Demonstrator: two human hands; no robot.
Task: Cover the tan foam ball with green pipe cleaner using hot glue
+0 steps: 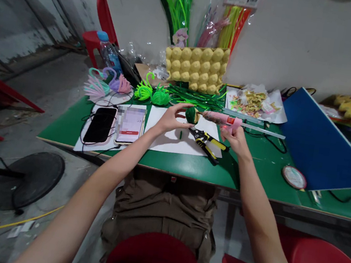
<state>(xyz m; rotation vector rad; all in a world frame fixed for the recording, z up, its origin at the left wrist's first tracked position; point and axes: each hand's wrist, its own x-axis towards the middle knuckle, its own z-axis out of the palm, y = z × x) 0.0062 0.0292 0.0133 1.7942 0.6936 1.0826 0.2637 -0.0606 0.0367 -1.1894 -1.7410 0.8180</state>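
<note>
Between the thumb and fingers of my left hand [173,119] is a small rounded piece [191,115], dark green outside with a tan, cup-like side facing right. My right hand [233,139] grips a pink glue gun [226,120] by its handle. A clear glue stick [263,131] juts from the gun's back, and its nozzle points left, at or very near the tan side; contact I cannot tell. Below, yellow-and-black wire cutters [208,145] lie across a white paper sheet [163,144]. A short dark green scrap [180,135] rests on that sheet.
Two phones [100,125] with cables lie at left. Behind stand pipe-cleaner swans [144,88], green pipe cleaners [196,97], a yellow egg tray [196,67] and a bottle [108,54]. Rightward are a paper with scraps [254,103], a leaning blue board [326,146] and a tape roll [293,177].
</note>
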